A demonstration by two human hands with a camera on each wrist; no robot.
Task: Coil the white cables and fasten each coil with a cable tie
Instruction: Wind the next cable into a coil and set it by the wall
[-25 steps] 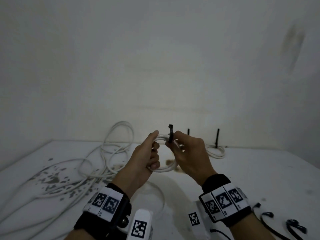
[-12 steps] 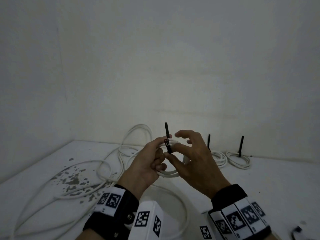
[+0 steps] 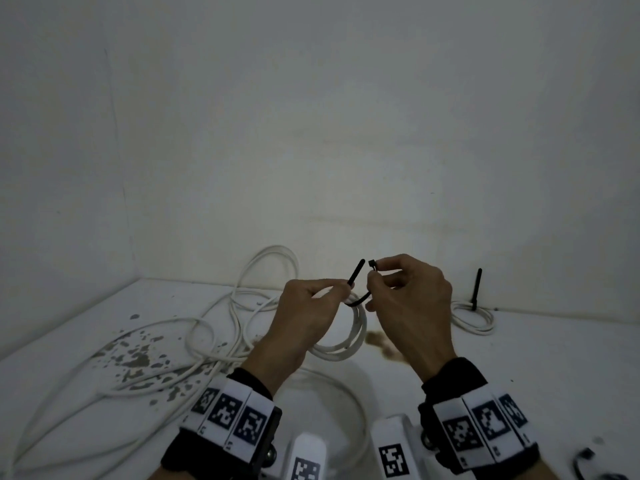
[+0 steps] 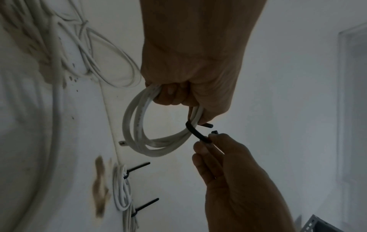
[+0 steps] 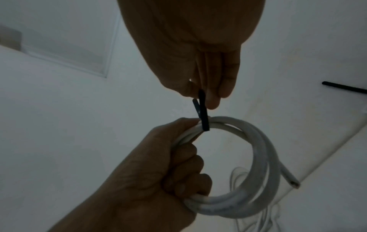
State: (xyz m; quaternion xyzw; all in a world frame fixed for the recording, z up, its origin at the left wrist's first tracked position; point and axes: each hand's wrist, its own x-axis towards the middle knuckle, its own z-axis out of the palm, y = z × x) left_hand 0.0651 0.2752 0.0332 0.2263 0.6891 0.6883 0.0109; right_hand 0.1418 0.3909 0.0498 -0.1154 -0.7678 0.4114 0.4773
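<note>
White cable coil (image 3: 346, 344) hangs in the air above the middle of the desk (image 3: 519, 375), several loops gathered into a ring and gripped in the left hand (image 3: 308, 317), whose fingers are curled tight round the bundle. A black cable tie (image 3: 360, 299) is passed under the loops at the top of the ring, just beside the left fingertips; its pointed tail sticks up past the left hand, while its head end is pinched between thumb and forefinger of the right hand (image 3: 408, 299), the other right fingers loosely curled. The two ends of the tie stand close together but apart (the tail is not in the head). One cut end of the coil pokes free from the ring, plain in the right wrist view. Loose white cables (image 3: 207, 341) sprawl over the left part of the desk, across a patch of dark specks. Toward the far right edge, against the wall, lies a finished coil (image 3: 474, 318) with its black tie tail standing upright.
</note>
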